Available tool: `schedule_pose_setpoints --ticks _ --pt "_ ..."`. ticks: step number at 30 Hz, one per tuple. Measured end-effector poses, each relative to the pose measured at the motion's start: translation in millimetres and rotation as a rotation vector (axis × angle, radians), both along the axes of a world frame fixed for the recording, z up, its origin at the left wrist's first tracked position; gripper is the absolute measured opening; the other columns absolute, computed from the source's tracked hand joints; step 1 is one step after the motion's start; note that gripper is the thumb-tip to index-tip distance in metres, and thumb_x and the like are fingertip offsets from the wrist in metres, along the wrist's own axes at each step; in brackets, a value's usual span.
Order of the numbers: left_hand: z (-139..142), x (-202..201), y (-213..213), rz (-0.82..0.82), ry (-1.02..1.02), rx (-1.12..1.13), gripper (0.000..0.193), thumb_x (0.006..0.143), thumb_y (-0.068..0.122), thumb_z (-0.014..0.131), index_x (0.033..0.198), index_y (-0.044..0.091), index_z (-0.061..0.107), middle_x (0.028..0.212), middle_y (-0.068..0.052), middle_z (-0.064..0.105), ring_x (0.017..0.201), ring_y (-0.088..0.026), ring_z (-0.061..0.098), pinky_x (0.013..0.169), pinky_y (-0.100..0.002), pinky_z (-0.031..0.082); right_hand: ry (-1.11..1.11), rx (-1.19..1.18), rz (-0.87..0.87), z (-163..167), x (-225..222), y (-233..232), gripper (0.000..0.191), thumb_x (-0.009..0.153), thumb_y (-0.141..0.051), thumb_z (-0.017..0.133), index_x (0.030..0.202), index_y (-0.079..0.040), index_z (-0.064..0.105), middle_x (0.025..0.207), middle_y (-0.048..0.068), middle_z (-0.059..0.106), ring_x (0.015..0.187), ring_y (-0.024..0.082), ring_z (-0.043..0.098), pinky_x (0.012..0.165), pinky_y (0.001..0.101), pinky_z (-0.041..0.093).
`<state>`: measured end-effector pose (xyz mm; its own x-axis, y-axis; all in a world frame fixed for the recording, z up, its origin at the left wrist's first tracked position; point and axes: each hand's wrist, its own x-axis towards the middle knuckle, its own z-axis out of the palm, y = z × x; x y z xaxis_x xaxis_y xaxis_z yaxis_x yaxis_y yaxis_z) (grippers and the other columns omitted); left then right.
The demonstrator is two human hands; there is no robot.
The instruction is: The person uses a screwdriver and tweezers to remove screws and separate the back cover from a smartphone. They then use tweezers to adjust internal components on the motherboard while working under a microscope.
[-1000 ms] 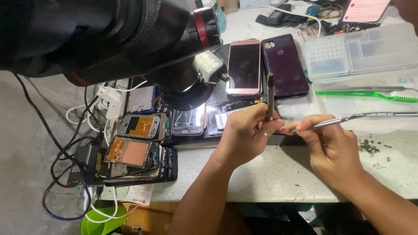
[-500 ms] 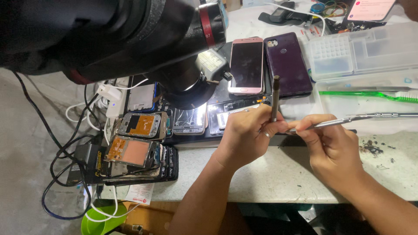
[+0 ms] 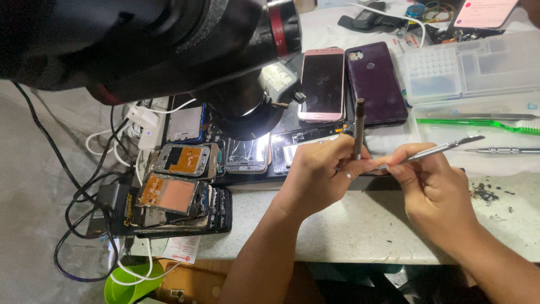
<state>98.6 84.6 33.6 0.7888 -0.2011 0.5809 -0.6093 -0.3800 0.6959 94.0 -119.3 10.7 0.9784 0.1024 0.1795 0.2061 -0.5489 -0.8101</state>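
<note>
Nearest, at the bottom edge: a green bowl [image 3: 130, 281] and a white cable [image 3: 121, 269] below the counter [image 3: 349, 225], left side.

On the counter edge, left: a stack of opened phones [image 3: 174, 200], orange and copper parts showing, with black cables [image 3: 73, 225] hanging beside.

In the middle, above the counter: left hand [image 3: 318, 174], closed around a dark screwdriver [image 3: 359, 128], held upright, shaft pinched between thumb and fingers, top end pointing away. A ring on one finger.

Just beside, to the right: right hand [image 3: 430, 180], closed on metal tweezers [image 3: 433, 151], held low near the fingertips, tilted up toward the right. Tips of the tweezers close to the lower end of the screwdriver; touching or not, cannot tell.

Right of the hands: dark crumbs [image 3: 485, 194] on the counter, a second metal tool [image 3: 498, 150] lying flat, and a green toothbrush [image 3: 478, 124] a little farther.

Behind the hands: a black mat [image 3: 292, 169] with a cracked phone [image 3: 246, 155] and other phone pieces. Farther, side by side: a pink phone [image 3: 320, 84], screen up, and a purple phone [image 3: 376, 84], back up. Right of these: a clear parts box [image 3: 472, 70] with many small compartments.

Upper left, very near the camera: a large black microscope [image 3: 169, 50] with a red ring, its lamp lit over the mat. A white power strip [image 3: 147, 126] under it.

Far edge: black strap, coloured bands, one more pink phone.
</note>
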Motion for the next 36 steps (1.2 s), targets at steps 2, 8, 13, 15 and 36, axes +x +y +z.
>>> schedule_pose_setpoints --ticks 2,8,13,15,36 --pt "1 -1 -2 0.027 0.011 0.031 0.020 0.087 0.013 0.083 0.093 0.005 0.065 0.076 -0.006 0.067 0.064 -0.015 0.065 0.060 -0.028 0.050 -0.011 0.035 0.014 1 1 0 0.014 0.102 -0.010 0.062 0.115 -0.006 0.058 0.082 0.008 0.076 0.066 0.016 0.061 0.063 0.0299 0.048" --pt "5 -6 -1 -0.003 0.004 0.042 0.017 0.089 0.012 0.080 0.094 0.006 0.065 0.076 -0.005 0.066 0.066 -0.016 0.065 0.062 -0.030 0.050 -0.109 0.558 0.226 14 4 -5 0.025 0.107 -0.008 0.052 0.130 -0.008 0.043 0.106 0.014 0.072 0.100 0.016 0.069 0.093 0.0296 0.054" --pt "4 -9 3 -0.023 -0.023 0.035 0.016 0.091 0.011 0.080 0.097 0.006 0.066 0.074 -0.005 0.064 0.066 -0.017 0.063 0.062 -0.030 0.049 -0.226 0.537 0.260 36 8 -31 0.033 0.102 -0.013 0.055 0.133 -0.008 0.046 0.114 0.015 0.070 0.111 0.020 0.067 0.099 0.0363 0.050" --pt "3 -10 3 -0.024 -0.026 0.039 0.016 0.091 0.011 0.080 0.097 0.007 0.066 0.073 -0.005 0.064 0.066 -0.017 0.063 0.063 -0.031 0.049 -0.211 0.440 0.290 41 8 -45 0.036 0.099 -0.015 0.056 0.134 -0.009 0.047 0.118 0.015 0.069 0.115 0.021 0.066 0.102 0.0389 0.049" --pt "7 -10 -1 0.014 -0.094 0.127 0.017 0.088 0.012 0.081 0.093 0.008 0.065 0.077 -0.005 0.069 0.071 -0.020 0.067 0.062 -0.031 0.050 -0.135 0.456 0.298 16 5 -53 0.018 0.112 -0.019 0.046 0.113 -0.006 0.058 0.109 0.019 0.073 0.091 0.024 0.074 0.081 0.0363 0.065"
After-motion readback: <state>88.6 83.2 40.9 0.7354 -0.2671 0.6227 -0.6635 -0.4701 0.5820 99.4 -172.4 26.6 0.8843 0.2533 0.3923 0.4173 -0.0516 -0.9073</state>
